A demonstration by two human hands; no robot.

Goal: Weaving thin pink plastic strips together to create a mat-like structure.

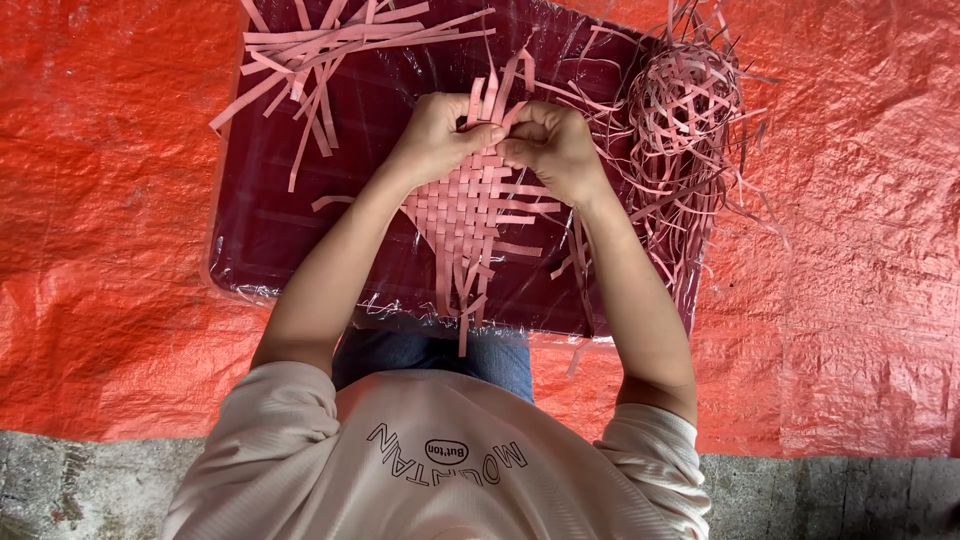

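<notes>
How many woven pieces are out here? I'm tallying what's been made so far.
2: a flat woven mat under both hands at the board's middle, and a rounder, loosely woven piece at the board's far right corner. Others may be hidden.

A single head camera looks steeply down from above the person, close over the dark maroon board (290, 230), which fills the upper middle; orange tarpaulin (100, 200) surrounds that board.
</notes>
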